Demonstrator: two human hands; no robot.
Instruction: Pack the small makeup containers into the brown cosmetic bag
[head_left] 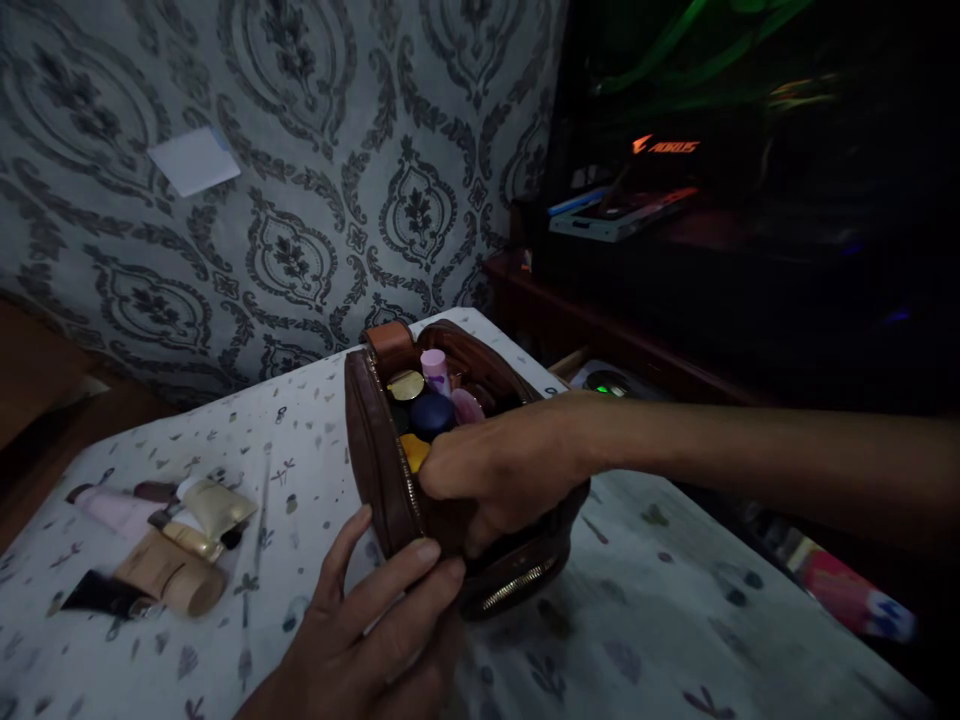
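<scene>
A brown cosmetic bag point(375, 480) stands unzipped on the bed-like cloth-covered surface, its mouth facing up. My right hand point(491, 470) reaches down into it from the right. Its fingers are curled, and whatever they hold is hidden inside. My left hand point(382, 620) is at the bag's near edge, fingertips hooked over the zipped rim, the little finger raised apart. Inside the bag, beside my right hand, are a yellow item point(414, 453), a dark blue round lid point(433, 414), a gold round lid point(406, 385) and a lilac tube point(435, 368).
Several cosmetic tubes, including a beige tube point(169, 572), a black tube point(101, 593) and a cream tube point(219, 507), lie on the patterned cloth point(300, 420) at left. A dark desk point(540, 310) borders the right side; a patterned wall point(315, 180) rises behind.
</scene>
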